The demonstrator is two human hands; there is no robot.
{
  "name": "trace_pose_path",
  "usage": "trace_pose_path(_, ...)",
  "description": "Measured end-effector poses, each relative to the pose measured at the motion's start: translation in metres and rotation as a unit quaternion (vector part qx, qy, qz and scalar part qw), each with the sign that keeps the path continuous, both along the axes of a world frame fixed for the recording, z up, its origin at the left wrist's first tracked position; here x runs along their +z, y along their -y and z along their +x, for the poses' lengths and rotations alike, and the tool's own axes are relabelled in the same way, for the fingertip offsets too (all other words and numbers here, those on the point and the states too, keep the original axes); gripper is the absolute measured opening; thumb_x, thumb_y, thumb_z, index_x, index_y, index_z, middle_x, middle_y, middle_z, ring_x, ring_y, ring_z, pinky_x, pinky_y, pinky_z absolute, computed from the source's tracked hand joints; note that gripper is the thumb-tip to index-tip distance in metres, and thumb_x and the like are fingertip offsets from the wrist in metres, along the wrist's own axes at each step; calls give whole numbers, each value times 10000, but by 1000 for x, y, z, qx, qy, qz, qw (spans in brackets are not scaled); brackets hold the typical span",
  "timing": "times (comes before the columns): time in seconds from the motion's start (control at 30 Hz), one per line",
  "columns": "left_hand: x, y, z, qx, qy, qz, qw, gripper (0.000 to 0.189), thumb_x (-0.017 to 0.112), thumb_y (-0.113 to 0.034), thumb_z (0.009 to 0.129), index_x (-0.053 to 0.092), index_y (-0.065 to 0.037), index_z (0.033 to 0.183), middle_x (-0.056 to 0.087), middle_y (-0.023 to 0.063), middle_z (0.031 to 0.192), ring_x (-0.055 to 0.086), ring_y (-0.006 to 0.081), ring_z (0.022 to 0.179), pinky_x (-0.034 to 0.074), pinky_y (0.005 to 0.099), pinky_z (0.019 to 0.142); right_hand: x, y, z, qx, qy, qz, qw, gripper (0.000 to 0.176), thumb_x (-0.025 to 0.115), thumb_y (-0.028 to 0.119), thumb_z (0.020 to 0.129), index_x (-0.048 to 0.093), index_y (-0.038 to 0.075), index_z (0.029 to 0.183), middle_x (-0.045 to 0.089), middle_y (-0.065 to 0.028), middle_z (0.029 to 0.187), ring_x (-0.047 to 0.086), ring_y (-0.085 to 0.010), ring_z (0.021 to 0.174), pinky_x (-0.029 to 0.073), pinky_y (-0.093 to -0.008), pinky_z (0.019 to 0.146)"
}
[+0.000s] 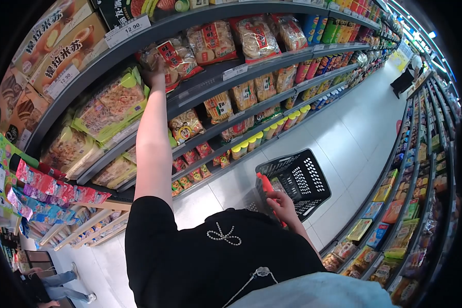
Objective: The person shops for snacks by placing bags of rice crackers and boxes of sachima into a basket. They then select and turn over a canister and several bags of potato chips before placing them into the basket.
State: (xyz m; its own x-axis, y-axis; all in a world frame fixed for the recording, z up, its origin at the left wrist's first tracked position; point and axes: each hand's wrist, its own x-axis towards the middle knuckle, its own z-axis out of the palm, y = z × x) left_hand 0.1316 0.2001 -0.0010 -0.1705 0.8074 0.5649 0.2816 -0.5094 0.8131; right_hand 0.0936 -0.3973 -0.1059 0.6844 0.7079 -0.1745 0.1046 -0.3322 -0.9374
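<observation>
My left hand (155, 76) reaches up to the shelf on the left and grips the left end of a clear and red bag of rice crackers (175, 60). The bag sits tilted, and part of my fingers is hidden against it. More cracker bags (210, 42) stand in a row to its right. Lower down, my right hand (281, 205) is closed around the red handle (265, 184) of a black shopping basket (313, 179). The basket hangs above the floor tiles, and something packaged partly shows inside it.
Boxed snacks (66, 49) and green-edged snack packs (110, 105) fill the shelf at left. Candy packets (61, 192) hang on a rack at lower left. Another shelf (395, 215) lines the right side. One person (408, 77) stands down the aisle, another (56, 285) at lower left.
</observation>
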Motion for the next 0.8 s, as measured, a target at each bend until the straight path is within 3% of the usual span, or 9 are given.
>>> trace_pose_path(0.13,25,41,-10,16,-32,-81,996,674,618,-467,720,485,69,1105,530,248,1097,499,322,1066,396,350,891,4,-1,-5,1,-21,-5,1000,248,611,155,789,573,12,988,613,-73,920,573,-147,845,449,-277,734)
trace_pose_path(0.33,17,36,-9,3,-33,-54,998,667,584,-463,747,448,38,1166,489,243,1162,464,327,1103,376,349,917,-5,1,-8,2,-14,-19,1000,252,618,152,779,577,12,984,614,-76,929,571,-156,859,437,-268,749)
trace_pose_path(0.43,-5,7,0,-1,1,20,1000,692,609,-436,738,393,-1,1230,436,225,1231,407,318,1161,330,346,958,-11,3,-8,9,-10,-11,1000,252,619,152,777,581,13,984,614,-80,935,568,-165,872,429,-273,767)
trace_pose_path(0.53,0,10,-2,-37,5,-21,999,727,616,-427,731,341,-30,1275,387,209,1282,359,304,1202,284,338,991,-9,2,-10,11,-22,-11,1000,250,613,156,781,582,13,984,612,-85,938,564,-172,886,426,-282,778)
trace_pose_path(0.63,-10,-6,-1,-82,7,43,996,722,601,-444,729,353,-44,1277,387,198,1286,366,302,1199,277,343,998,-14,3,-10,13,-34,-9,999,250,608,160,786,581,12,985,609,-92,941,562,-179,899,428,-290,781)
trace_pose_path(0.73,-30,-25,11,13,-69,57,996,732,606,-449,713,355,-58,1279,354,164,1318,335,314,1218,281,357,997,-20,4,-10,13,-56,-4,998,255,609,167,786,580,10,985,606,-100,946,562,-190,911,429,-298,788)
trace_pose_path(0.8,-31,-25,10,-42,-114,-46,992,750,629,-436,691,356,-52,1274,331,196,1316,317,337,1219,271,371,1001,-25,7,-8,11,-55,-11,998,259,610,170,786,579,6,983,605,-107,945,564,-199,911,429,-302,791)
